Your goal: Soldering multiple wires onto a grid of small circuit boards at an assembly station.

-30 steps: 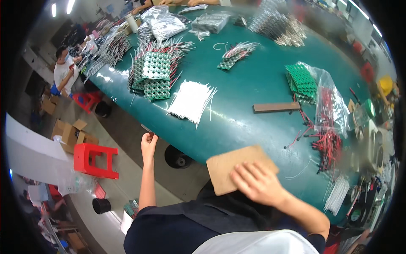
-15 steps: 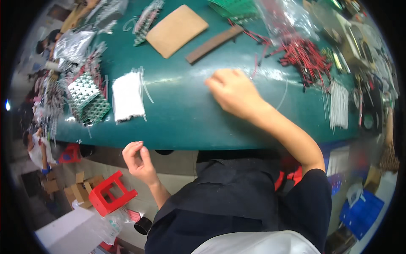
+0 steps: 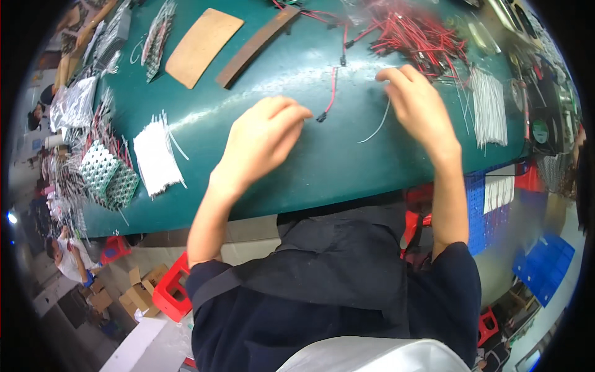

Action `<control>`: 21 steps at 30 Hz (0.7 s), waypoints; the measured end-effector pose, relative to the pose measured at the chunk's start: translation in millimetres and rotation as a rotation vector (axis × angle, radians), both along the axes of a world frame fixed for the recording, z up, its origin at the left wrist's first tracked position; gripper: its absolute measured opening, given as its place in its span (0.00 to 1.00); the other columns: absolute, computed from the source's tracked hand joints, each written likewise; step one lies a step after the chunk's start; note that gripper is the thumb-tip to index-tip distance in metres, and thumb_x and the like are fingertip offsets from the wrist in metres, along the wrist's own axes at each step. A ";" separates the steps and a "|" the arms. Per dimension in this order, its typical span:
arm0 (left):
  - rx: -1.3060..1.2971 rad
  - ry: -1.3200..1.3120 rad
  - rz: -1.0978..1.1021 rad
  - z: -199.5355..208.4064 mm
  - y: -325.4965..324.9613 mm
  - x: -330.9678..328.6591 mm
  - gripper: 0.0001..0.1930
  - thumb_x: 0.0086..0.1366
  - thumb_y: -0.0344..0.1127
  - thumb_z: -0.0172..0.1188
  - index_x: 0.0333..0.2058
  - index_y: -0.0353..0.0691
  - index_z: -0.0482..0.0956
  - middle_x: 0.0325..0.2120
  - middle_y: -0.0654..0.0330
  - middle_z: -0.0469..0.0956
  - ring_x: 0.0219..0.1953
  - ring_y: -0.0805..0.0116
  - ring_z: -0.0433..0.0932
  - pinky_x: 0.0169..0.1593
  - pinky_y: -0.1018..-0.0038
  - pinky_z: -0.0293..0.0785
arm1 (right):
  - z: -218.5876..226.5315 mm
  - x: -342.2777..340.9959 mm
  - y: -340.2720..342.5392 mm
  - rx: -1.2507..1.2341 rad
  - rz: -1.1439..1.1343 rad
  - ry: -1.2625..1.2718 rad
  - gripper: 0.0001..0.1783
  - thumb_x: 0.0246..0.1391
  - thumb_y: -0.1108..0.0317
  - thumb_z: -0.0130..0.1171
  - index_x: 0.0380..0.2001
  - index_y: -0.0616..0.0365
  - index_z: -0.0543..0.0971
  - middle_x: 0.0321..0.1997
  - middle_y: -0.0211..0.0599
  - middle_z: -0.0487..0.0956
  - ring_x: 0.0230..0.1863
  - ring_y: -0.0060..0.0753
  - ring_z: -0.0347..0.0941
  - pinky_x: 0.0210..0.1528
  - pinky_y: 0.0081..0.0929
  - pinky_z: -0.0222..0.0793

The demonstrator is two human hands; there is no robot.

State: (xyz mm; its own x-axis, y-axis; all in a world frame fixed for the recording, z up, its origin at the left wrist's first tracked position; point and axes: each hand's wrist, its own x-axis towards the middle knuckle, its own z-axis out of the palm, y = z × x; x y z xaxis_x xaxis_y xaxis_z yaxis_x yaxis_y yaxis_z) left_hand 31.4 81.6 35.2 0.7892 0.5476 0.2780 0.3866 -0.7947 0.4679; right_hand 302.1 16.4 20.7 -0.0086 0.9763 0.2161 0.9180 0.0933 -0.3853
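My left hand (image 3: 266, 136) hovers over the green tabletop with its fingers loosely bent and slightly apart. Its fingertips are beside the black connector (image 3: 321, 116) at the near end of a short red wire (image 3: 333, 90). To the right, my right hand (image 3: 420, 111) has curled fingers with a gap between index and thumb. A thin white strip (image 3: 377, 126), like a cable tie, runs out from near that thumb; its upper end is hidden by the fingers. Beyond this hand lies a tangled heap of red wires (image 3: 415, 37) with black connectors.
A brown bar (image 3: 257, 46) and tan board (image 3: 204, 46) lie at the back. White strip bundles (image 3: 158, 155) sit left, with more white strips (image 3: 488, 108) right. Green-and-white perforated pieces (image 3: 99, 167) lie far left. Red stools (image 3: 173, 288) stand below the table edge.
The view has shifted. My left hand has risen from below the table edge to above the tabletop. My right hand has moved rightward over the table, near the white strip.
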 end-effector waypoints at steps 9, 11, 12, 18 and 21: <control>0.148 0.119 0.184 -45.2 28.4 69.7 0.09 0.58 0.38 0.61 0.31 0.40 0.72 0.28 0.57 0.74 0.32 0.56 0.76 0.38 0.65 0.73 | -6.6 47.8 -6.3 -0.123 0.226 0.024 0.06 0.49 0.76 0.56 0.32 0.60 0.72 0.33 0.42 0.67 0.37 0.46 0.68 0.39 0.37 0.67; 0.072 0.225 0.206 -38.7 28.1 56.5 0.06 0.56 0.34 0.60 0.28 0.40 0.73 0.25 0.58 0.73 0.31 0.58 0.76 0.36 0.65 0.73 | -5.9 41.4 -14.8 -0.108 0.243 -0.052 0.04 0.50 0.77 0.55 0.30 0.61 0.71 0.32 0.43 0.66 0.38 0.49 0.67 0.39 0.38 0.66; 0.029 0.205 0.228 -35.4 25.5 49.5 0.04 0.53 0.31 0.60 0.25 0.40 0.73 0.23 0.58 0.72 0.30 0.59 0.75 0.35 0.66 0.73 | 0.8 37.0 -19.1 -0.064 0.208 -0.081 0.04 0.50 0.78 0.54 0.30 0.61 0.71 0.33 0.43 0.67 0.39 0.50 0.67 0.39 0.38 0.66; 0.093 0.039 0.148 -43.3 21.5 47.0 0.04 0.52 0.29 0.60 0.26 0.40 0.74 0.23 0.59 0.72 0.29 0.60 0.74 0.33 0.68 0.71 | 13.9 15.2 -8.7 0.033 -0.016 0.878 0.05 0.61 0.72 0.54 0.37 0.62 0.72 0.33 0.31 0.73 0.33 0.21 0.71 0.37 0.20 0.67; -0.035 -0.072 0.205 -28.5 18.8 47.6 0.04 0.56 0.30 0.60 0.29 0.38 0.76 0.26 0.58 0.74 0.30 0.62 0.76 0.35 0.70 0.73 | 9.2 -6.9 20.5 -0.024 0.128 1.270 0.05 0.62 0.71 0.54 0.37 0.61 0.72 0.33 0.28 0.74 0.34 0.18 0.70 0.38 0.18 0.67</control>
